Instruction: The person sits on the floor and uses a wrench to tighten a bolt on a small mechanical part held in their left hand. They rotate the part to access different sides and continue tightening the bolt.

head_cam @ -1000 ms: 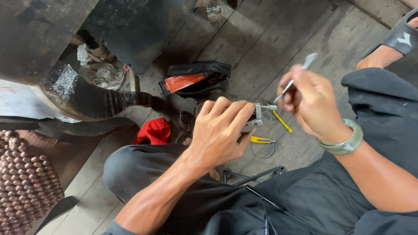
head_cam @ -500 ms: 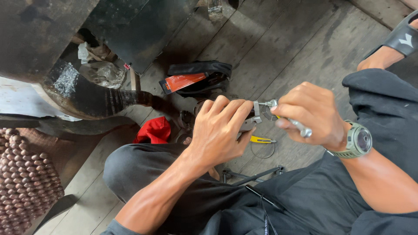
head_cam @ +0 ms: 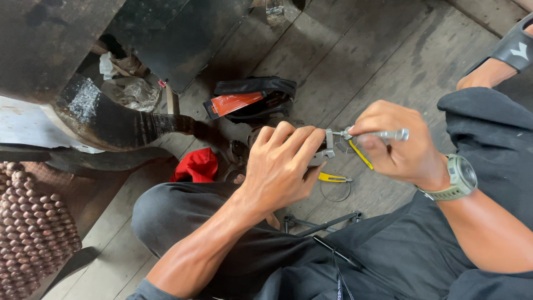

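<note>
The small metal part (head_cam: 328, 145) is the thing in work here, and I take it as my landmark; it sits above the wooden floor (head_cam: 388, 50), in front of my lap, between my two hands. I go from the biggest things down.

Far to the left of the part I see a big dark curved body (head_cam: 111, 119) with a scraped pale patch, under a dark panel. Further left, at the frame edge, is a beaded mat (head_cam: 28, 233). Up and to the left of the part, on the floor, lies a black pouch (head_cam: 252, 100) with an orange card in it. A red cloth (head_cam: 197, 165) lies left of the part, past my left hand.

My left hand (head_cam: 283, 166) is curled closed around the part from its left side, fingers folded over, so most of it is hidden. My right hand (head_cam: 397, 147) is just to the right and pinches a slim silver tool (head_cam: 383, 135) between thumb and fingers. The long axis of this tool lies almost level, left to right, and its tip meets the part from the right side. Both hands are about equally close; the left one holds, the right one works.

Just below the part lie a yellow-handled tool (head_cam: 333, 178) and a thin wire ring (head_cam: 335, 191) on the floor.
</note>
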